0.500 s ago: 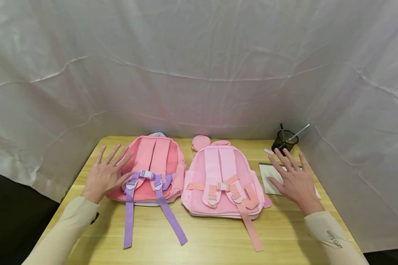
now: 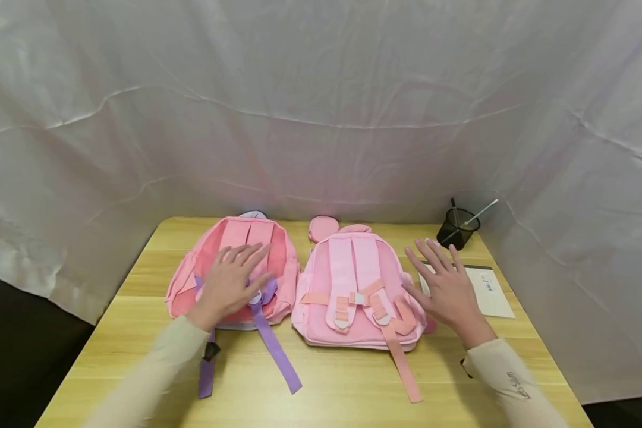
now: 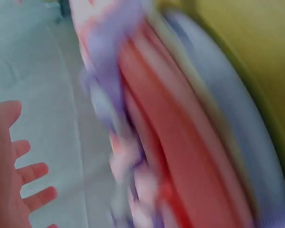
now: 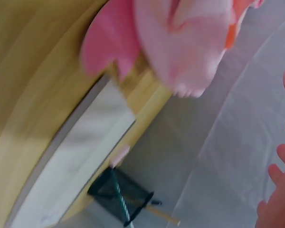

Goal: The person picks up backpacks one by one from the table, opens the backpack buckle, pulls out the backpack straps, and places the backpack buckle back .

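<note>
Two small pink backpacks lie side by side on the table with their shoulder straps facing up. My left hand point(image 2: 229, 288), fingers spread and holding nothing, hovers over the left backpack point(image 2: 286, 261), which has purple webbing straps point(image 2: 276, 348). It covers part of that backpack's straps and buckle in the head view. My right hand point(image 2: 446, 291) is also spread and holds nothing, beside the right edge of the lighter pink backpack point(image 2: 342, 267). That one has orange webbing straps point(image 2: 401, 365) and a chest buckle point(image 2: 357, 298). In the left wrist view the left backpack's side is blurred.
A white notepad point(image 2: 492, 291) lies at the right, partly behind my right hand. Behind it stands a black mesh pen cup point(image 2: 457, 232) with a few pens. A round pink piece point(image 2: 323, 228) shows behind the right backpack. Grey curtains point(image 2: 321, 107) enclose the wooden table point(image 2: 353, 392).
My left hand has moved right, from the left backpack's outer edge to over its straps. My right hand has moved left, off part of the notepad and toward the right backpack.
</note>
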`<state>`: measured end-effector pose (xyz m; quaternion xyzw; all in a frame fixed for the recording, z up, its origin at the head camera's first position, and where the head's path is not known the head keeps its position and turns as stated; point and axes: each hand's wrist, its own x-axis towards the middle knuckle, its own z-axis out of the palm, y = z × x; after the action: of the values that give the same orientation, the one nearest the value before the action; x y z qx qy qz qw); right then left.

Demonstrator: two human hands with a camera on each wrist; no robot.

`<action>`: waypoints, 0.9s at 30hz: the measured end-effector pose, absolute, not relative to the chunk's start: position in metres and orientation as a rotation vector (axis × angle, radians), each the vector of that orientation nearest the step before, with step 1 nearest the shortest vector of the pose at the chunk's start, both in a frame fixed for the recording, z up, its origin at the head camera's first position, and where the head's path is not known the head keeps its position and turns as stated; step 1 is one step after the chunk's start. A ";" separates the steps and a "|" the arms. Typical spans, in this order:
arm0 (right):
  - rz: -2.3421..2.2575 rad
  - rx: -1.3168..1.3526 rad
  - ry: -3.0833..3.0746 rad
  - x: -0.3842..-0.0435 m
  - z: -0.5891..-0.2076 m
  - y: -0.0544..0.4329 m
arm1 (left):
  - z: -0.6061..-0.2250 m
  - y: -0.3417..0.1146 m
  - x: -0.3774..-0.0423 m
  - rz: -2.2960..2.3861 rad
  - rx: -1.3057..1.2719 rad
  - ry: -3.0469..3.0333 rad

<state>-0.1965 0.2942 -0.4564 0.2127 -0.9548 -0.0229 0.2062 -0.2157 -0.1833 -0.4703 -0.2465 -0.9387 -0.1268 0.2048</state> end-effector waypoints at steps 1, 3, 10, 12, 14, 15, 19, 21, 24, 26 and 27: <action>-0.051 0.598 -2.668 -0.196 -0.457 0.290 | -0.472 -0.172 -0.216 -0.407 -0.703 -2.618; 0.010 0.611 -2.692 -0.195 -0.458 0.281 | -0.476 -0.151 -0.215 -0.513 -0.738 -2.633; 0.376 0.621 -2.797 -0.190 -0.468 0.248 | -0.492 -0.080 -0.210 -0.860 -0.843 -2.712; 0.445 0.625 -2.815 -0.190 -0.473 0.241 | -0.497 -0.064 -0.210 -0.916 -0.884 -2.713; 0.481 0.638 -2.831 -0.190 -0.477 0.235 | -0.502 -0.051 -0.209 -0.948 -0.917 -2.708; 0.498 0.647 -2.835 -0.190 -0.479 0.232 | -0.505 -0.046 -0.209 -0.946 -0.924 -2.708; 0.530 0.691 -2.838 -0.191 -0.485 0.224 | -0.514 -0.030 -0.210 -0.921 -0.926 -2.719; 0.548 0.719 -2.829 -0.191 -0.488 0.221 | -0.516 -0.026 -0.210 -0.922 -0.920 -2.730; 0.576 0.750 -2.817 -0.193 -0.492 0.216 | -0.518 -0.021 -0.210 -0.954 -0.923 -2.719; 0.581 0.768 -2.805 -0.194 -0.496 0.214 | -0.521 -0.018 -0.210 -0.974 -0.917 -2.700; 0.588 0.770 -2.806 -0.195 -0.498 0.213 | -0.522 -0.017 -0.210 -0.985 -0.911 -2.689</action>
<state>-0.1951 0.2128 -0.4979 0.2585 -0.9417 0.1972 0.0864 -0.2098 -0.0169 -0.5219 -0.3024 -0.8927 -0.3271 0.0679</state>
